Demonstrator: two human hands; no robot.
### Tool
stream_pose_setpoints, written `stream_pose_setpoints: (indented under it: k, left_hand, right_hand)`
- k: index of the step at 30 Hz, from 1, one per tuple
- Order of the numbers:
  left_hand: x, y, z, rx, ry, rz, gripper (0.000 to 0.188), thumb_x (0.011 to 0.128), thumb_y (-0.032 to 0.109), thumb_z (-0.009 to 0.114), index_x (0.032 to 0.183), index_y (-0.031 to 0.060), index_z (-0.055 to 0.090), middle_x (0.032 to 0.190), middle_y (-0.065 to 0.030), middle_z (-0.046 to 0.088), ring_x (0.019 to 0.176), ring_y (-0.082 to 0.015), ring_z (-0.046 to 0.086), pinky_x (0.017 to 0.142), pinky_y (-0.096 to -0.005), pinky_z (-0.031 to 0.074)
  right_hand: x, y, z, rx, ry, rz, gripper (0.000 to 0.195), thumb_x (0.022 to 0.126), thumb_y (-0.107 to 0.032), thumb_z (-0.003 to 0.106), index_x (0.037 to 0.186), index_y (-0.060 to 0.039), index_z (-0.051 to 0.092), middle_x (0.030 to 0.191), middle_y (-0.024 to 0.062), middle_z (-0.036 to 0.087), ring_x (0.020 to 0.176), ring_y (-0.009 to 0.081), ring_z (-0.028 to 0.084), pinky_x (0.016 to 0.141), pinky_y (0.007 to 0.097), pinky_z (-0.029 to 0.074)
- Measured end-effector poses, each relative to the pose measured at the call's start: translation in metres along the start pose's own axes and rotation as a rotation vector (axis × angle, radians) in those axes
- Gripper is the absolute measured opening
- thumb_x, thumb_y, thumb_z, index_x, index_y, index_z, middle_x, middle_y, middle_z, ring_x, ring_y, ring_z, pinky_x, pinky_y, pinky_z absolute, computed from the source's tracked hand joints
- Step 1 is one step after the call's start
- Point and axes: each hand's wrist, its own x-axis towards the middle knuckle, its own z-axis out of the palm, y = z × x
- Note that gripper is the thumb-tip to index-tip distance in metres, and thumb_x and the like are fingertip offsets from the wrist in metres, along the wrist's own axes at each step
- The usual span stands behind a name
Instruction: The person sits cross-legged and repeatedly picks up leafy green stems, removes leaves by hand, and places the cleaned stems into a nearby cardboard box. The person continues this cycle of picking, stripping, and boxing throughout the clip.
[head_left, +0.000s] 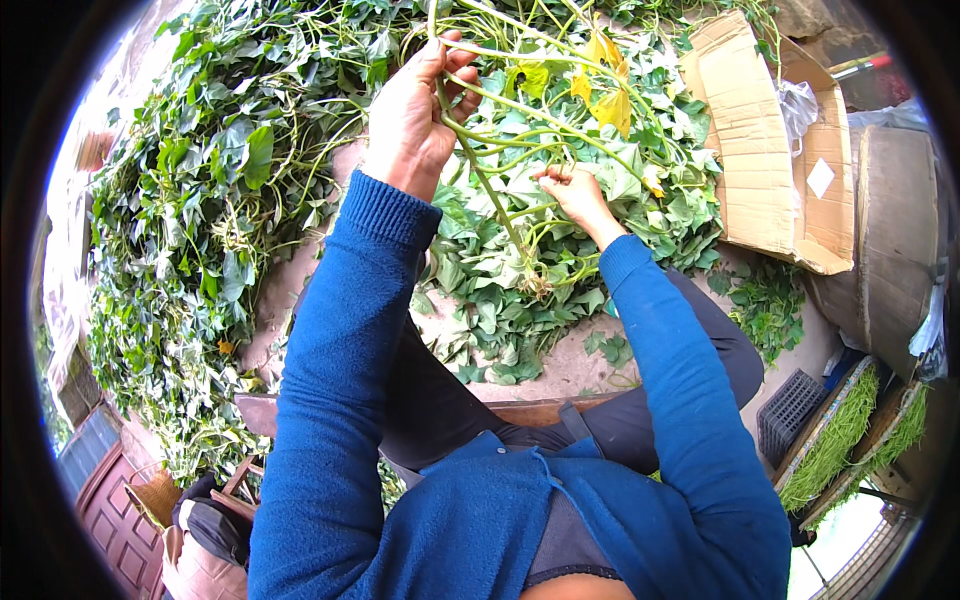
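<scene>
My left hand (422, 112) grips a thick green vine stem (491, 191), raised over the ground. Several thin leaf stalks branch from it, and a tuft of roots (535, 285) hangs at its lower end. Yellowed leaves (611, 109) droop among the stalks on the right. My right hand (576, 196) pinches the thin stalks a little below and to the right, its fingertips partly hidden. Beneath both hands spreads a heap of loose green leaves (487, 307) on the pale floor.
A large pile of leafy vines (202, 187) covers the left side. To the right stand an open cardboard box (750, 142), a dark plastic crate (795, 412) and trays of cut grass (832, 442). A wooden bench (525, 412) runs under my legs. A woven basket (156, 496) is at lower left.
</scene>
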Motion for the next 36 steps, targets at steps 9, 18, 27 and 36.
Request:
stream_pose_setpoints:
  k: [9,18,27,36]
  left_hand:
    - [-0.004,0.005,-0.001,0.026,0.013,0.044,0.022,0.093,0.024,0.049,0.107,0.0086,0.057,0.080,-0.0004,0.061,0.066,-0.0107,0.058,0.062,-0.0275,0.046]
    - [-0.015,-0.002,0.014,0.170,0.038,0.118,0.027,0.094,0.023,0.048,0.113,0.0054,0.056,0.082,0.0002,0.063,0.063,-0.0066,0.056,0.061,-0.0242,0.049]
    - [-0.035,-0.041,0.026,0.360,-0.148,-0.077,0.031,0.092,0.024,0.052,0.117,0.0047,0.055,0.082,0.0013,0.061,0.070,-0.0075,0.059,0.068,-0.0256,0.047]
    - [-0.039,-0.052,0.026,0.366,-0.177,-0.075,0.025,0.092,0.018,0.053,0.109,0.0017,0.059,0.081,-0.0033,0.062,0.061,-0.0105,0.060,0.059,-0.0222,0.050]
  right_hand:
    - [-0.018,0.016,-0.029,-0.064,0.072,-0.037,0.017,0.081,-0.012,0.061,0.094,-0.0044,0.069,0.080,0.0015,0.067,0.068,0.0078,0.055,0.064,0.0223,0.043]
    - [-0.032,0.045,-0.090,0.247,0.614,0.386,0.020,0.077,-0.012,0.065,0.093,0.0002,0.068,0.068,-0.0001,0.060,0.050,0.0063,0.046,0.044,0.0189,0.035]
    - [-0.055,-0.142,-0.128,-0.142,0.663,-0.473,0.022,0.087,-0.018,0.059,0.099,-0.0011,0.065,0.085,0.0099,0.066,0.077,0.0126,0.061,0.065,0.0267,0.047]
    - [-0.043,-0.226,-0.069,-1.098,0.396,-0.685,0.022,0.081,-0.031,0.059,0.075,-0.0099,0.064,0.073,0.0082,0.062,0.071,0.0274,0.060,0.064,0.0392,0.047]
